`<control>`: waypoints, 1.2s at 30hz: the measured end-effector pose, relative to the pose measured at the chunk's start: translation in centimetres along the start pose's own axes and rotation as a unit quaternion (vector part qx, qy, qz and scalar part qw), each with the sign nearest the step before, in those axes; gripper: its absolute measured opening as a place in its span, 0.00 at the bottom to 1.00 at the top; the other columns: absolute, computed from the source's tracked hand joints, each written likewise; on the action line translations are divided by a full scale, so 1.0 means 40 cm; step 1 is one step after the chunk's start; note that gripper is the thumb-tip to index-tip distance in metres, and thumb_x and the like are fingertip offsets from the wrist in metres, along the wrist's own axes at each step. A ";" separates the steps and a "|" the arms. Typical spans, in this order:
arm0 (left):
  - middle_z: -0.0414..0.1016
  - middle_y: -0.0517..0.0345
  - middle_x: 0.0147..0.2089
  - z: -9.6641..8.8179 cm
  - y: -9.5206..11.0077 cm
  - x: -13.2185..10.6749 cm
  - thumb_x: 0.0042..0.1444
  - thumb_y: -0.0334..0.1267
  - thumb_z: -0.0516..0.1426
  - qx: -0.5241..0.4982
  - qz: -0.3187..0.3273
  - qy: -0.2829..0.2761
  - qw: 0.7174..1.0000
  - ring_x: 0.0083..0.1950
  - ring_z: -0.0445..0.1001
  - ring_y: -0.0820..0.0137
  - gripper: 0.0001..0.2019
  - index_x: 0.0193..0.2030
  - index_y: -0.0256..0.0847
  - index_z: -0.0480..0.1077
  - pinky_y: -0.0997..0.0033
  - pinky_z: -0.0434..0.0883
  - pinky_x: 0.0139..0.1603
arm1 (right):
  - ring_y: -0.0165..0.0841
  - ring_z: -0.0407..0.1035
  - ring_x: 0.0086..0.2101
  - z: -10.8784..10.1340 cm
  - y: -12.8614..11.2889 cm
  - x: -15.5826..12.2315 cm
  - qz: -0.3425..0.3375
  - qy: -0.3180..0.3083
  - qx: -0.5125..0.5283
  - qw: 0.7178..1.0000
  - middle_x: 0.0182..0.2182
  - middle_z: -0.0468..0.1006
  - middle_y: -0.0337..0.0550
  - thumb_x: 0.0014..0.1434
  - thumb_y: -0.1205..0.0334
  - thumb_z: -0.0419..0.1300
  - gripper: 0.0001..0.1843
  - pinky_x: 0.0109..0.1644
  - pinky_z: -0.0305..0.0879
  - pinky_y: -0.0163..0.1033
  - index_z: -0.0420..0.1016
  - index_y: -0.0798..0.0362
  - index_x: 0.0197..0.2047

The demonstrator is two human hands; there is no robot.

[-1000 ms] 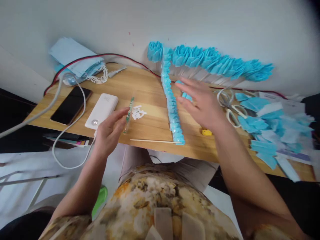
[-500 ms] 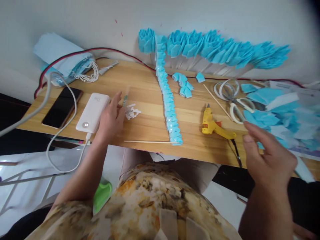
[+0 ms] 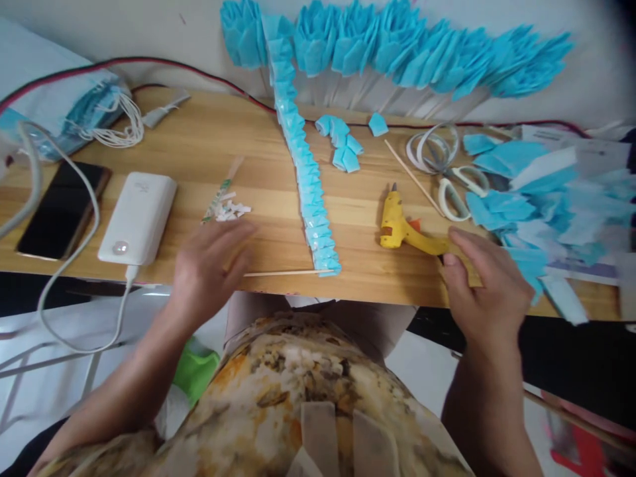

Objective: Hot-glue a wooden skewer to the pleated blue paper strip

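Note:
My left hand (image 3: 211, 265) hovers at the table's front edge, fingers apart and slightly blurred, with nothing in it. It is nearest the left end of a thin wooden stick (image 3: 278, 273). The stick's right end lies at the bottom of a long pleated blue strip (image 3: 311, 185). My right hand (image 3: 489, 281) is open, thumb and forefinger apart beside the handle end of a yellow glue gun (image 3: 392, 222). Whether it touches the handle I cannot tell. Small white scraps (image 3: 232, 211) and a narrow printed wrapper (image 3: 217, 199) lie beyond my left hand.
Several blue fabric flowers (image 3: 358, 40) lean along the wall. White-handled scissors (image 3: 453, 199), a tape roll (image 3: 432, 149), another stick (image 3: 415, 177) and blue pieces (image 3: 527, 199) lie right. A power bank (image 3: 139, 215), phone (image 3: 62, 209) and cables stand left.
The view has shifted, so the table things sit further left and higher. My left hand has moved from the white scraps towards the stick. My right hand has come closer to the glue gun's handle.

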State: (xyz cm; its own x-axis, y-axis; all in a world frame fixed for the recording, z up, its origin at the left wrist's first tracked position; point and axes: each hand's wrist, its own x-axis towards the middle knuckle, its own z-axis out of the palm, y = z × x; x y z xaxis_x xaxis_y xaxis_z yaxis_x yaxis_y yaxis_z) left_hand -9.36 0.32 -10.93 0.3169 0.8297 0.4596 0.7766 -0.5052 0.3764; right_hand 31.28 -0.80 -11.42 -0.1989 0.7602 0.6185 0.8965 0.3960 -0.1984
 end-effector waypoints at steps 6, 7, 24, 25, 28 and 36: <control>0.81 0.49 0.46 0.071 0.041 -0.044 0.68 0.33 0.60 -0.040 0.048 -0.071 0.996 0.43 0.77 0.62 0.05 0.48 0.37 0.77 0.62 0.73 0.44 | 0.50 0.81 0.53 0.002 0.018 -0.016 -0.005 -0.015 -0.002 1.000 0.50 0.86 0.60 0.64 0.71 0.63 0.20 0.58 0.77 0.54 0.81 0.57 0.58; 0.81 0.49 0.46 0.076 0.043 -0.047 0.68 0.33 0.60 -0.041 0.045 -0.071 0.996 0.43 0.76 0.62 0.05 0.48 0.38 0.77 0.62 0.72 0.44 | 0.50 0.81 0.53 0.004 0.014 -0.017 -0.005 -0.018 0.001 1.000 0.51 0.86 0.61 0.64 0.71 0.63 0.20 0.58 0.77 0.55 0.81 0.57 0.58; 0.80 0.53 0.42 0.101 0.049 -0.080 0.66 0.34 0.63 -0.024 0.034 -0.034 0.999 0.40 0.75 0.62 0.02 0.44 0.44 0.76 0.59 0.68 0.40 | 0.50 0.75 0.60 0.023 0.033 0.016 0.051 -0.154 0.011 0.987 0.60 0.81 0.51 0.69 0.62 0.60 0.23 0.65 0.70 0.64 0.74 0.45 0.66; 0.80 0.53 0.42 0.102 0.049 -0.081 0.65 0.33 0.63 -0.026 0.033 -0.031 0.999 0.40 0.75 0.62 0.02 0.44 0.44 0.76 0.59 0.68 0.40 | 0.51 0.74 0.61 0.031 0.036 0.022 0.051 -0.172 0.013 0.984 0.60 0.80 0.51 0.69 0.61 0.60 0.24 0.65 0.69 0.65 0.73 0.45 0.67; 0.80 0.52 0.42 0.105 0.051 -0.082 0.65 0.32 0.64 -0.024 0.034 -0.023 0.999 0.40 0.75 0.62 0.03 0.44 0.42 0.76 0.59 0.68 0.40 | 0.52 0.72 0.62 0.056 0.047 0.039 0.050 -0.214 0.019 0.975 0.63 0.78 0.53 0.68 0.58 0.60 0.27 0.66 0.68 0.65 0.71 0.46 0.69; 0.81 0.54 0.40 0.113 0.057 -0.079 0.66 0.33 0.63 -0.013 0.029 0.002 1.000 0.39 0.75 0.65 0.01 0.41 0.42 0.78 0.62 0.70 0.41 | 0.50 0.75 0.55 0.079 0.076 0.035 0.047 -0.187 0.054 0.980 0.58 0.81 0.55 0.69 0.55 0.56 0.24 0.61 0.70 0.60 0.74 0.50 0.66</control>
State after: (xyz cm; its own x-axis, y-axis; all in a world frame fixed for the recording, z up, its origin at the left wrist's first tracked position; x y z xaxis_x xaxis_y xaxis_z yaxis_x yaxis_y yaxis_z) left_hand -6.13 -2.40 -15.14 0.3588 0.7983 0.4837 0.7430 -0.5579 0.3697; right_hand 32.48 3.11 -13.56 -0.2667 0.9237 0.2752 0.8746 0.3519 -0.3336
